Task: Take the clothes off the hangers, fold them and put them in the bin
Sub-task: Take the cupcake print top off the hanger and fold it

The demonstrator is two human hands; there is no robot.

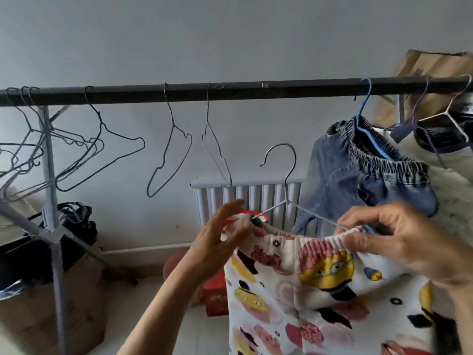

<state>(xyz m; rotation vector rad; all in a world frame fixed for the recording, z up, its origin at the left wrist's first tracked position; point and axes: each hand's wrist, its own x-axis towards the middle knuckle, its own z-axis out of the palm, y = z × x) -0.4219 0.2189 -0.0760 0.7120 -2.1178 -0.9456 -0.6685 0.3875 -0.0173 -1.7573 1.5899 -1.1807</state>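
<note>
White printed trousers with cartoon figures hang by their elastic waistband on a silver wire hanger, which is off the dark rail and held up below it. My left hand pinches the left end of the waistband where it wraps the hanger arm. My right hand grips the right end of the waistband over the other hanger arm. Blue denim trousers hang on a blue hanger at the right of the rail. No bin is identifiable.
Several bare wire hangers hang along the rail's left and middle. The rack's grey post stands at left beside a cardboard box. A white radiator and a red box lie behind. A white garment hangs far right.
</note>
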